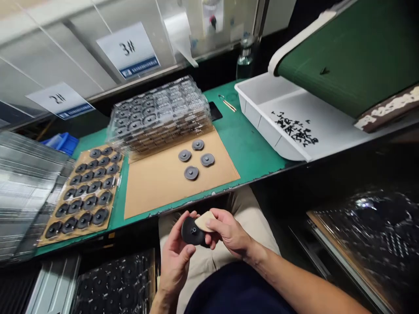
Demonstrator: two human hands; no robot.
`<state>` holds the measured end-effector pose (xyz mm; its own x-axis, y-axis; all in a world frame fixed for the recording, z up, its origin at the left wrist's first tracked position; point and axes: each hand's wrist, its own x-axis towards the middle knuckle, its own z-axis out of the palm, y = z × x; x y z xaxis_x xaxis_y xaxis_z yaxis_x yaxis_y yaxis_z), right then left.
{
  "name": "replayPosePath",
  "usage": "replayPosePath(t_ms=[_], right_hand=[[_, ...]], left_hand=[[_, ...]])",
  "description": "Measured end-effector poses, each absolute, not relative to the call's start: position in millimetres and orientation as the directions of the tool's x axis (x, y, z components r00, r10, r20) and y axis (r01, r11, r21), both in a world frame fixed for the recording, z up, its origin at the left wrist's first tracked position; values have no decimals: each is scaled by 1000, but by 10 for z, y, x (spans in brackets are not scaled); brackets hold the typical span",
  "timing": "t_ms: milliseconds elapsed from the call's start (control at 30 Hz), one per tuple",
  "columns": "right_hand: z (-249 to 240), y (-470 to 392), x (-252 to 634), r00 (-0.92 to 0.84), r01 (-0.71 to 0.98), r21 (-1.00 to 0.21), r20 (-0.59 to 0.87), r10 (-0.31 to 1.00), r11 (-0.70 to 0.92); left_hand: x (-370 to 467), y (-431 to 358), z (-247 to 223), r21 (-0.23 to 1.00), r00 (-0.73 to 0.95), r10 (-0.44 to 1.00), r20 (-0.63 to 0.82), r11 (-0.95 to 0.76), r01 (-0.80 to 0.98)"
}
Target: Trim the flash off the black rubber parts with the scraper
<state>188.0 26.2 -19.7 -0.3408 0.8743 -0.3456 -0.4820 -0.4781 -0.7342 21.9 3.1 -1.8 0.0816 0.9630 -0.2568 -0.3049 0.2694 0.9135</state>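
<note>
Above my lap, my left hand (178,250) grips a round black disc (190,234) with a small raised hub at its middle. My right hand (227,229) pinches a pale cream pad (203,221) and presses it against the disc's upper right face. Some right fingertips curl under the disc's edge. On the brown cardboard sheet (153,187) in front of me lie several loose grey discs (191,173) of similar shape, each with a knob in its centre.
Left, a clear tray (85,189) holds rows of discs. Stacked clear trays (160,113) stand behind the cardboard. A white bin (262,117) with small black bits sits under a green conveyor belt (347,56). More filled trays (114,283) are low left and right (369,235).
</note>
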Motion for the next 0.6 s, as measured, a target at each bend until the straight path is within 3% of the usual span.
replayPosePath(t_ms=[100,167,233,333,433,600], right_hand=[[-164,242,1909,-387,-393,-787,-326,862,-474],[-95,224,1950,-371,-223,-895,-290,882,-387],[21,191,1994,-301,60,-987,-161,940,-150],[220,128,2055,-334,424,-878,77,939,223],[337,89,2101,-443,512,-788,100,891,343],[355,50,2123,-404,537,-767,131,906,350]], left_hand=[[147,-28,-35,904,68,953,-294,300,-304],[121,-65,-32,892,42,945,-326,322,-317],[111,-96,-15,886,-4,938,-346,325,-329],[108,-133,16,873,-41,929,-367,329,-361],[99,-168,27,836,-19,914,-405,362,-411],[106,-209,66,795,-41,886,-462,392,-463]])
